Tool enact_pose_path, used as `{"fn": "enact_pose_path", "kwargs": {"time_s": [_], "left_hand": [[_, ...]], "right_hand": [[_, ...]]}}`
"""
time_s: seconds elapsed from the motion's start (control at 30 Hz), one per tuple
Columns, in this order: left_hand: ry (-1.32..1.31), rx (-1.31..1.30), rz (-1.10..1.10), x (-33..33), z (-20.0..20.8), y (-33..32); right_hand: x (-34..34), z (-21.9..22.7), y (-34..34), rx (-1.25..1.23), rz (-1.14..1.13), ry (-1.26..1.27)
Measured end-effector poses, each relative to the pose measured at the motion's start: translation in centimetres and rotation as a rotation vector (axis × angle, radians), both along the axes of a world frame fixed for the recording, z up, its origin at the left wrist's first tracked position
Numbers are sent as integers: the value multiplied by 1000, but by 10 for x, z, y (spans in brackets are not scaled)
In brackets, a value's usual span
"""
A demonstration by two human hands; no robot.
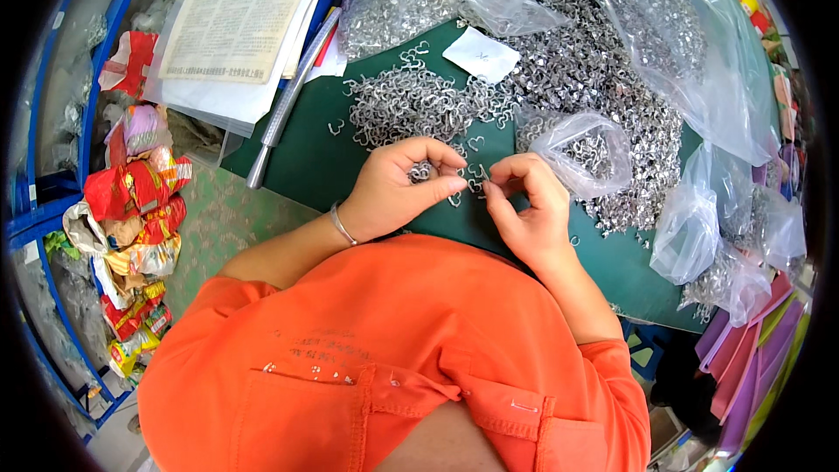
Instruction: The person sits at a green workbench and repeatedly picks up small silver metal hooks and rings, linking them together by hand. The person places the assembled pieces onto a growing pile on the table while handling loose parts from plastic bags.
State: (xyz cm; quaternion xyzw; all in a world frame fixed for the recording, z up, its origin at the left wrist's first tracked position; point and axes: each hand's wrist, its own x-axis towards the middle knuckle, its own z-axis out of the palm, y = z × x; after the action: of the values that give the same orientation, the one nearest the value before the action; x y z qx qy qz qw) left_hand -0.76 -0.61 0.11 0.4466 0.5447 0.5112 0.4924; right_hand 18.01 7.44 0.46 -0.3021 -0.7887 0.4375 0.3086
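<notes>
My left hand (398,182), with a bracelet (342,224) on its wrist, is curled over the front of a green table. Small curved metal hooks (421,172) show in the hollow between its thumb and index finger. Just to the right, the thumb and fingertips of my right hand (531,208) pinch a small metal hook (484,175). A few loose hooks (475,143) lie between and beyond the two hands. Behind them spreads a pile of silver, curved hooks (411,105). Palms and lower fingers are mostly hidden.
A larger heap of shiny metal pieces (585,52) covers the right. Clear plastic bags (581,162) of parts stand around it. A white paper slip (481,54) lies between the piles. At left are a metal rod (288,105), printed sheets (240,22) and a blue rack (44,220).
</notes>
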Motion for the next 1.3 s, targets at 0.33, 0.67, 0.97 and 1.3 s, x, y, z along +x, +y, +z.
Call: {"fn": "enact_pose_path", "kwargs": {"time_s": [0.33, 0.67, 0.97, 1.3], "left_hand": [[130, 195, -67, 1, 0, 6], [163, 321, -99, 1, 0, 8], [59, 88, 22, -5, 1, -2], [64, 54, 63, -2, 5, 0]], "right_hand": [[3, 2, -10, -375, 69, 294], [3, 1, -5, -71, 77, 278], [40, 43, 42, 562, -358, -228], [-5, -3, 18, 628, 261, -250]]}}
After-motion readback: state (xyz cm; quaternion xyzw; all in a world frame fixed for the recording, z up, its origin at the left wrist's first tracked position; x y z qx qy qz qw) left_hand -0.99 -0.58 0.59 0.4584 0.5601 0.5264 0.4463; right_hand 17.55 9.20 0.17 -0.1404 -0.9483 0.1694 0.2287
